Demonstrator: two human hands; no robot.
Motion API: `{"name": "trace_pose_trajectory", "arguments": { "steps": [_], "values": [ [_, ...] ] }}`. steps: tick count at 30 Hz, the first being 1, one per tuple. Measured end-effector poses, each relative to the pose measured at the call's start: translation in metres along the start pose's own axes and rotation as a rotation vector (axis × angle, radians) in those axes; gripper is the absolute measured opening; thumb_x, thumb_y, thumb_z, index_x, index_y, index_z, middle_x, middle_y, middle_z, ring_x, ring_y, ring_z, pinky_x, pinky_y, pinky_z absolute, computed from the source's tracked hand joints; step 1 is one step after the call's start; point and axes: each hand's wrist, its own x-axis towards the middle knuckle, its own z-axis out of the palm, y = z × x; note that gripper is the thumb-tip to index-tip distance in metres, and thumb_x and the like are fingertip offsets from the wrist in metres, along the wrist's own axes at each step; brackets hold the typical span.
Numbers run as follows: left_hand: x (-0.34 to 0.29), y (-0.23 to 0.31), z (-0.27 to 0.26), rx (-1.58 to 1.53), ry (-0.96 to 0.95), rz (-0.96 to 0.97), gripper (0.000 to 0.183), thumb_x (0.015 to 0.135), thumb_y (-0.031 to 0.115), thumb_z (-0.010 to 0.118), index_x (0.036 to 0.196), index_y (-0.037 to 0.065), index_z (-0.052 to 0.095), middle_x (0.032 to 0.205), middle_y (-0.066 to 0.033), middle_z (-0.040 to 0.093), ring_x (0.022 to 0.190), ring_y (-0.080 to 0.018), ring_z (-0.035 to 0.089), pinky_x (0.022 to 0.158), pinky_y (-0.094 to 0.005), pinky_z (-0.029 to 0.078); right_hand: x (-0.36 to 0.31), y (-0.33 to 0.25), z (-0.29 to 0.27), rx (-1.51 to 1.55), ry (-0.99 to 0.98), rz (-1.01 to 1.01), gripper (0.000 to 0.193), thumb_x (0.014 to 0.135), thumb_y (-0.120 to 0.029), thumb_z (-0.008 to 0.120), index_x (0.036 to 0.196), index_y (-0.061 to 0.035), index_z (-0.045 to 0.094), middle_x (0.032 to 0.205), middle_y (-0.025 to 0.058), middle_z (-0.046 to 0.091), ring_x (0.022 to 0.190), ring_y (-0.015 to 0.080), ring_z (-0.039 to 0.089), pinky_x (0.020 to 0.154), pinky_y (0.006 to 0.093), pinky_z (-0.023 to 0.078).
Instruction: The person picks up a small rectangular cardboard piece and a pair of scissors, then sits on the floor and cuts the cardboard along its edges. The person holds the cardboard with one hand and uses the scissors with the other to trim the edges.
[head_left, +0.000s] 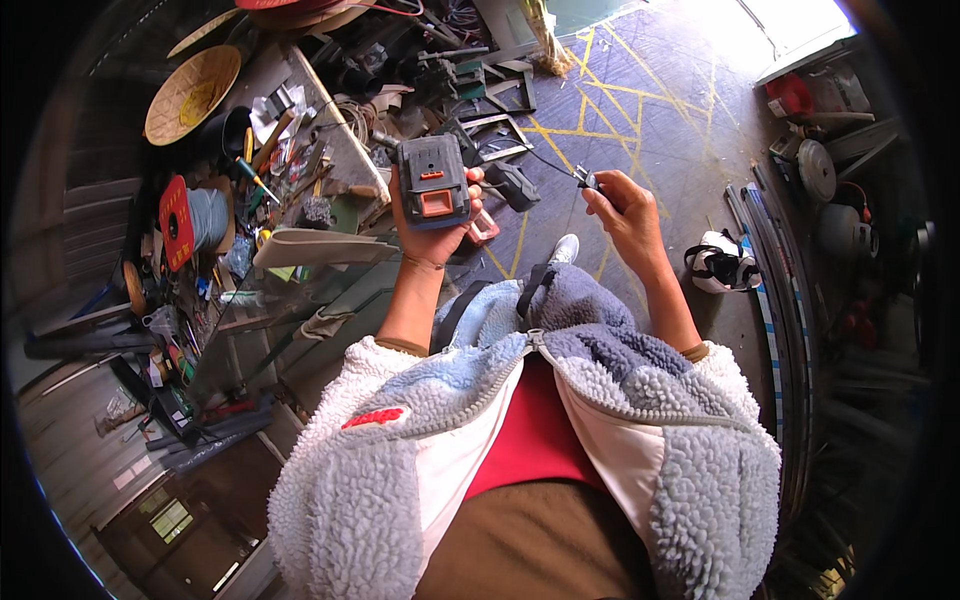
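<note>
My left hand (pixel 418 243) is wrapped round a black battery pack (pixel 433 165) with orange details, its thumb along the left side and its fingertips on the right. To the right, my right hand (pixel 630 215) pinches a small black plug (pixel 584 177) between thumb and fingers. A thin black cable (pixel 535 153) runs left from the plug toward the battery pack, and its far end is lost behind things there. Just right of the battery pack a black boxy piece (pixel 513 186) shows; whether it hangs or rests on something I cannot tell. Below it is a reddish part (pixel 484 228).
On the left, a cluttered bench (pixel 330 110) bears tools, a red spool of pale cord (pixel 190 222) and a woven basket (pixel 195 95). Metal frames (pixel 505 90) stand ahead. Long metal bars (pixel 775 270) and a white-and-black bag (pixel 722 262) lie to the right on the yellow-lined floor (pixel 640 110).
</note>
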Motion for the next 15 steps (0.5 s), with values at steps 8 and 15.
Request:
{"name": "trace_pose_trajectory", "arguments": {
  "steps": [8, 15],
  "values": [
    [0.070, -0.002, 0.012, 0.114, 0.022, -0.009, 0.083, 0.088, 0.063, 0.053, 0.129, -0.009, 0.045, 0.121, -0.0242, 0.042, 0.099, -0.0332, 0.053, 0.092, -0.0458, 0.051, 0.028, 0.017, -0.023, -0.047, 0.019, 0.013, 0.015, 0.092, -0.014, 0.067, 0.090, -0.0002, 0.060, 0.070, 0.0033, 0.063, 0.064, 0.0077, 0.058, 0.059, 0.0241, 0.046],
    [0.110, 0.010, 0.013, 0.049, -0.004, -0.087, 0.079, 0.091, 0.066, 0.045, 0.138, 0.003, 0.046, 0.122, -0.0281, 0.045, 0.098, -0.0349, 0.055, 0.092, -0.0492, 0.052, 0.037, 0.024, -0.028, 0.022, 0.051, 0.133, 0.020, 0.095, -0.021, 0.066, 0.093, -0.0013, 0.062, 0.064, 0.0021, 0.063, 0.053, 0.0062, 0.052, 0.050, 0.0252, 0.042]
  ]
}}
